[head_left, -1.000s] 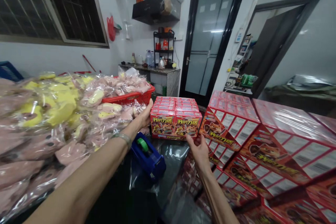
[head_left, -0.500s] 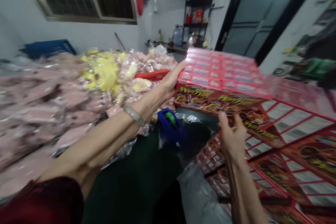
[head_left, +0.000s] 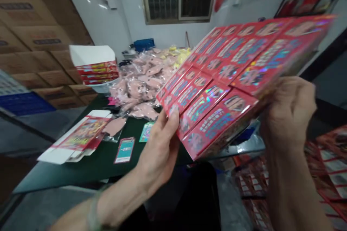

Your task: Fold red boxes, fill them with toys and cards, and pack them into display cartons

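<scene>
Tilted in the air between both hands is a wrapped block of small red boxes (head_left: 211,75), shiny with printed labels. My left hand (head_left: 159,144) grips its near left corner, thumb on the top face. My right hand (head_left: 290,112) is closed around the right side, its fingers partly behind the block. Below and left, on the dark green table (head_left: 108,173), lie a flat unfolded carton (head_left: 81,137), a teal card (head_left: 125,150) and a small stack of cards (head_left: 146,132). Bagged pink plush pieces (head_left: 146,83) are heaped behind them.
At the left stand stacked brown cartons (head_left: 35,32) and a white tub (head_left: 104,86) holding red printed cartons (head_left: 97,72). More red box packs (head_left: 330,158) are stacked at the lower right. A blue crate (head_left: 143,44) sits below the window.
The view has swung left. The block has been lifted off the stack at the right and tilted; my right hand, open beside it before, now holds it too.
</scene>
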A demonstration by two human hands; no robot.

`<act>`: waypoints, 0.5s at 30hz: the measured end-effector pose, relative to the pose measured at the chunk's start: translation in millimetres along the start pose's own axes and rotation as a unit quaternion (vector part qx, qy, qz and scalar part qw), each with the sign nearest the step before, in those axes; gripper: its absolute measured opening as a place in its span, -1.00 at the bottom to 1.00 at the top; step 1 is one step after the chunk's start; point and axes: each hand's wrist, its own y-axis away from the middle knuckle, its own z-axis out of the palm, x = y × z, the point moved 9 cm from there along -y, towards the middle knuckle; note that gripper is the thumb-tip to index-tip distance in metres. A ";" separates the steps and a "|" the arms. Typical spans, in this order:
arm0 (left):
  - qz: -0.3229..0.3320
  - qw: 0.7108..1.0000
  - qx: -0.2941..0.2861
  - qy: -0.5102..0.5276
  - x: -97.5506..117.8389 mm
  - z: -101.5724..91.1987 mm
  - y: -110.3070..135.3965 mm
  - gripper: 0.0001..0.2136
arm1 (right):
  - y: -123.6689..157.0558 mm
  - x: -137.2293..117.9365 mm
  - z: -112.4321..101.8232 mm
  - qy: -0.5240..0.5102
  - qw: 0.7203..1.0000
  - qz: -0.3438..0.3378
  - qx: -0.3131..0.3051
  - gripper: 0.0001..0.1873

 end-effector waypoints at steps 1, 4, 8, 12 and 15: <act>-0.011 0.999 0.029 0.020 -5.7 -13.5 13.7 -0.56 | 0.9 -8.9 12.1 -0.012 1.000 -0.015 -0.023 -0.55; -0.044 0.991 0.090 0.087 -25.2 -41.5 50.8 -0.56 | 6.9 -30.9 57.9 -0.052 0.988 -0.035 -0.142 -0.52; -0.077 0.975 0.116 0.172 -47.3 -54.3 86.7 -0.68 | 20.8 -55.7 125.4 -0.065 0.944 -0.057 -0.318 -0.50; -0.169 0.952 0.089 0.239 -75.8 -43.9 100.9 -0.76 | 48.9 -73.5 190.5 -0.045 0.868 -0.107 -0.482 -0.51; -0.233 0.926 0.063 0.291 -96.0 -36.1 98.8 -0.69 | 87.3 -83.6 232.2 -0.056 0.795 -0.121 -0.592 -0.50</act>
